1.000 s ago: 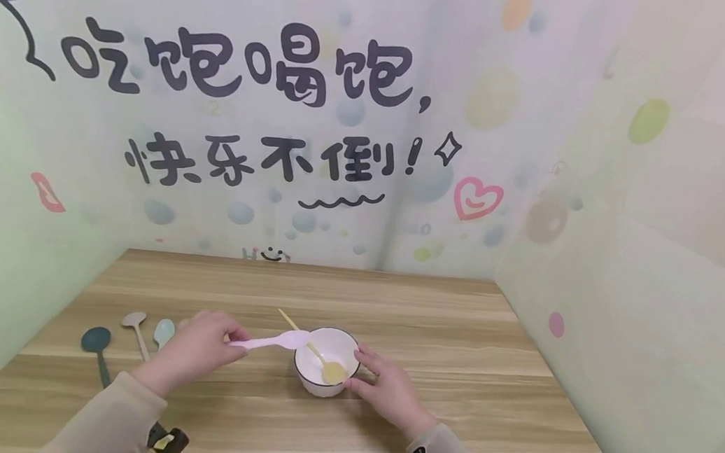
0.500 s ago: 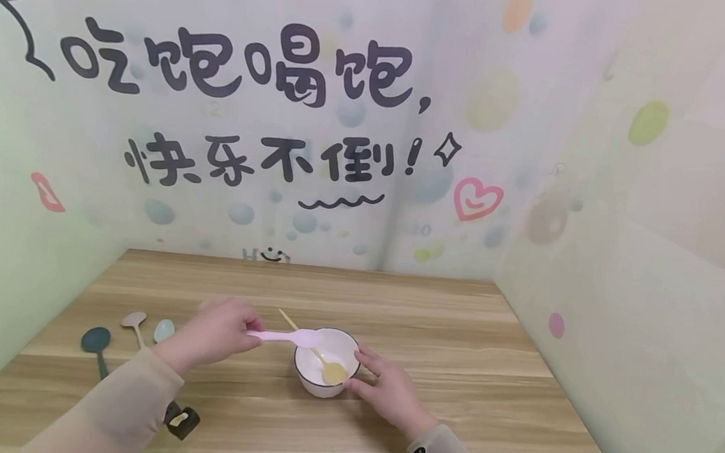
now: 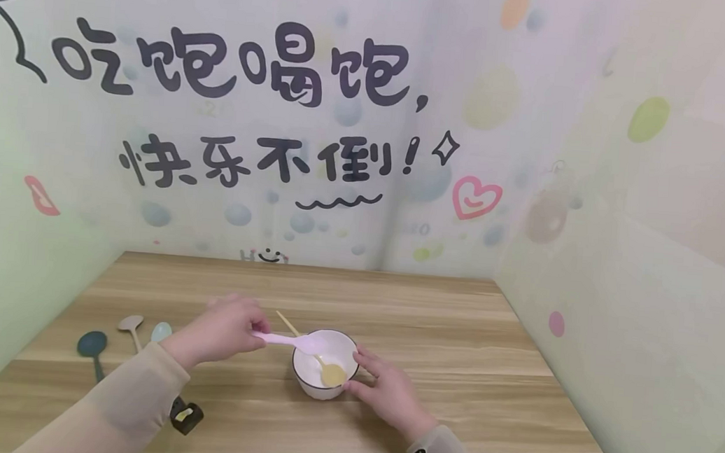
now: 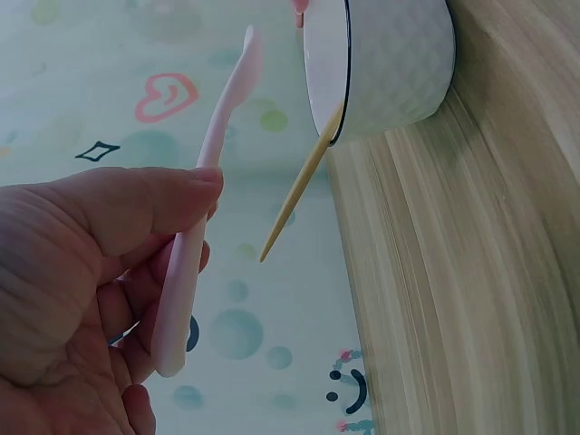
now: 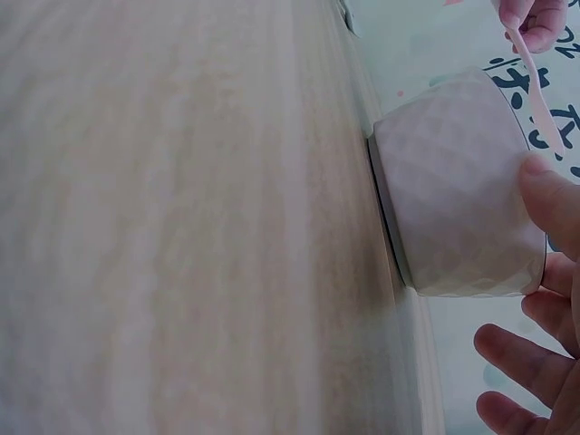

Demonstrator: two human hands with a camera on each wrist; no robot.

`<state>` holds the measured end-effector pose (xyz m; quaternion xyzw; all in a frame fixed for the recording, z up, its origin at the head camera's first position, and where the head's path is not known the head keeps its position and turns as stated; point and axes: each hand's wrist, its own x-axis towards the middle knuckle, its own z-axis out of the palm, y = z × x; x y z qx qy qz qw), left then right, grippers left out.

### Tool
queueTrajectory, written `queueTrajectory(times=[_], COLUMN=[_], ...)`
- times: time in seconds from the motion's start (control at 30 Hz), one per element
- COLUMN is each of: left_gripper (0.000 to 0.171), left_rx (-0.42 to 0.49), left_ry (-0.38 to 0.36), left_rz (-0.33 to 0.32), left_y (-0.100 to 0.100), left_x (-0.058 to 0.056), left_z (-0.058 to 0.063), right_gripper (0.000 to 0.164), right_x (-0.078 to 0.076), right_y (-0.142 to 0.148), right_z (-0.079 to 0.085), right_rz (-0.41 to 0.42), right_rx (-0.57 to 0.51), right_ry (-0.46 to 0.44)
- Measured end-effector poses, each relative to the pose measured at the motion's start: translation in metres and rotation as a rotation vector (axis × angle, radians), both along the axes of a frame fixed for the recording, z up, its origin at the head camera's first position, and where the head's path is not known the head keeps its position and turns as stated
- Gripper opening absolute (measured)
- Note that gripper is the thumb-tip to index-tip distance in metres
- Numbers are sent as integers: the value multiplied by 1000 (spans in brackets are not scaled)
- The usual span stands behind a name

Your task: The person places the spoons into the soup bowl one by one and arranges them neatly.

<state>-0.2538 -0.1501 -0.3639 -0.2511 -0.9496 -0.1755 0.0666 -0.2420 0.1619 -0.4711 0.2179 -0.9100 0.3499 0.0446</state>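
Observation:
A pink spoon [image 3: 307,344] is pinched by its handle between the thumb and fingers of my left hand [image 3: 224,330]. Its head hangs over the left side of a white bowl [image 3: 316,393] with a dark rim. In the left wrist view the spoon [image 4: 210,145] appears apart from the bowl [image 4: 399,68]. A yellow spoon [image 3: 332,374] leans inside the bowl, its handle sticking out past the far left rim. My right hand [image 3: 389,390] holds the bowl's right side, thumb at the near rim and index finger farther back. The bowl [image 5: 453,195] stands upright on the table.
To the left on the wooden table [image 3: 483,403] lie a dark teal spoon [image 3: 92,342], a beige spoon [image 3: 131,322] and a light blue spoon [image 3: 161,331]. My left forearm partly covers their handles. Printed walls border the table at the back and both sides.
My left hand has carried the pink spoon rightward, so its head is farther over the bowl. The right hand has kept its hold on the bowl. The head view has shifted slightly.

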Motion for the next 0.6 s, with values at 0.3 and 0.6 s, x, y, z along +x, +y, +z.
queueTrajectory(times=[0.3,0.6], left_gripper=[12,15], left_rx=[-25,-112], left_ry=[-20,44], left_rz=[-31,-103], left_y=[0,11], left_x=[-4,-10], left_z=[-2,-4], right_gripper=[67,66], right_x=[-1,-1], right_y=[0,-1], right_z=[-2,-3], right_rz=[1,-1], right_rx=[13,21], right_ry=[25,31])
